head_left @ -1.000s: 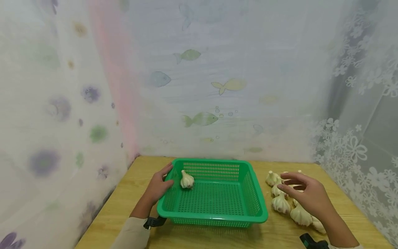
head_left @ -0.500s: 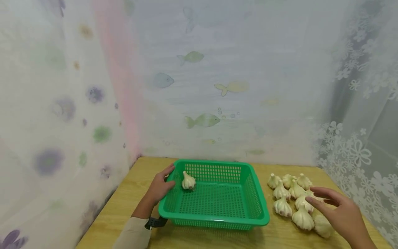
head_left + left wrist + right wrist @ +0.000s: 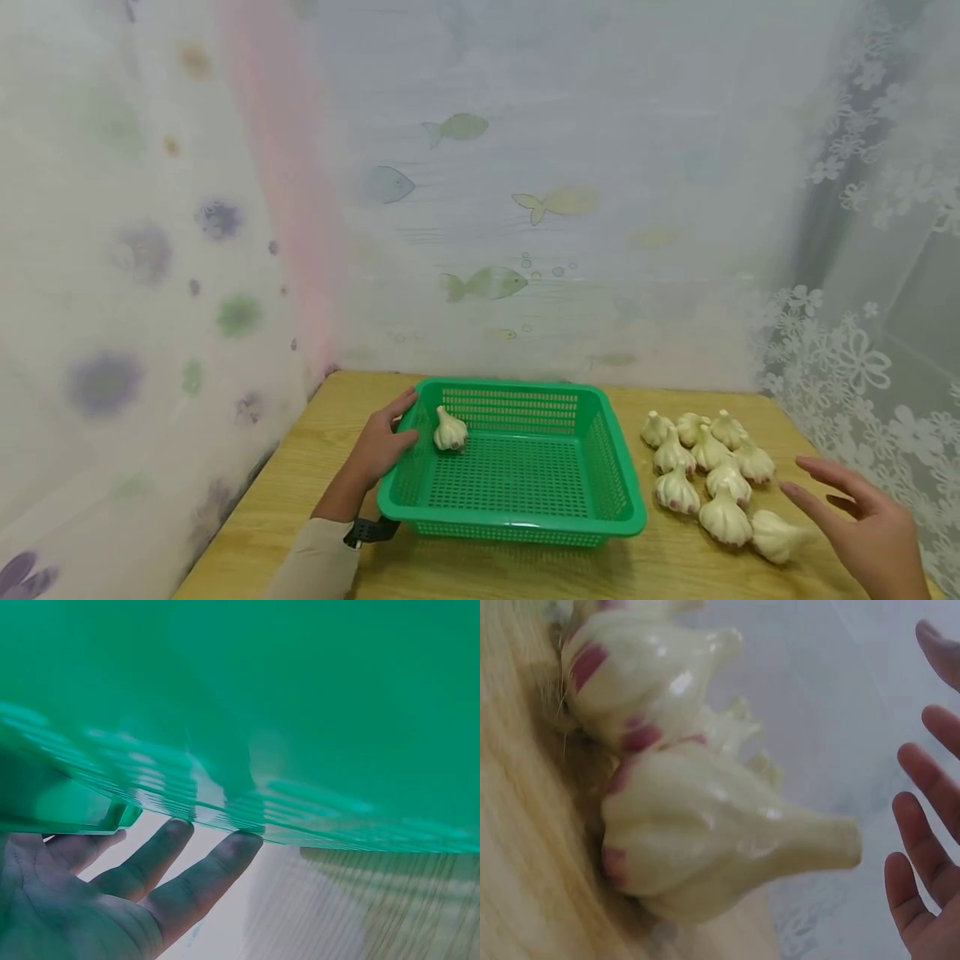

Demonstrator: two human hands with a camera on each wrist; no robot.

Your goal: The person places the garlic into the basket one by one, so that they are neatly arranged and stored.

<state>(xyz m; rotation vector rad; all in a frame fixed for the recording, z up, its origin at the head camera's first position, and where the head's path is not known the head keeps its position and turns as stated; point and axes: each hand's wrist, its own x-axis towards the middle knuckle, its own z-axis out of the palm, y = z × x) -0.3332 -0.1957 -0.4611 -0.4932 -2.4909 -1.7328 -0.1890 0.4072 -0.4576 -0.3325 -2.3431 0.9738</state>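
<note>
Green basket point(image 3: 517, 524) — left fingers point(image 3: 204, 883) touch its side.

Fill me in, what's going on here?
A person's left hand touches the left side of a green basket, which has one garlic bulb inside. The right hand, holding nothing, is just right of the other bulbs, which sit grouped on the table to the basket's right.
</note>
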